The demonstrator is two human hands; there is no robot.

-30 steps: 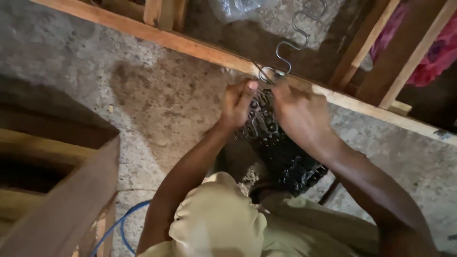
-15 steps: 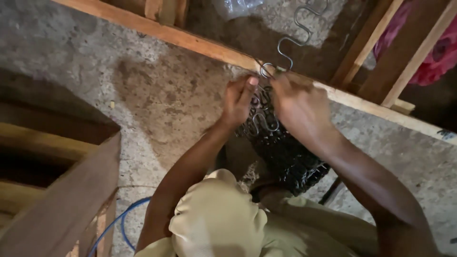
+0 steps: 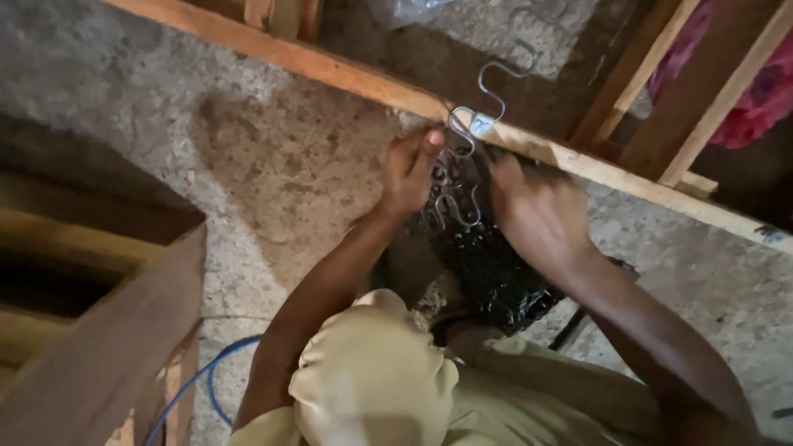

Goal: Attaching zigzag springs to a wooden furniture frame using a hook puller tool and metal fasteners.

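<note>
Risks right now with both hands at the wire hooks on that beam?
1. The bent wire hooks have loose ends beside the left hand; a finger could get snagged.
2. The right hand is blurred over the black bundle, so grip may be unsure; it might drop.
3. The hooks sit on the wooden beam edge; they could slip.

place: rough workshop or building site | showing it: bare timber beams (image 3: 330, 66) crossing a gritty concrete floor (image 3: 248, 165) | blue cable (image 3: 206, 384) lying loose | bent wire hooks (image 3: 487, 91) hanging

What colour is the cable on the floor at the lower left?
Blue; the cable shows best in the head view.
</note>
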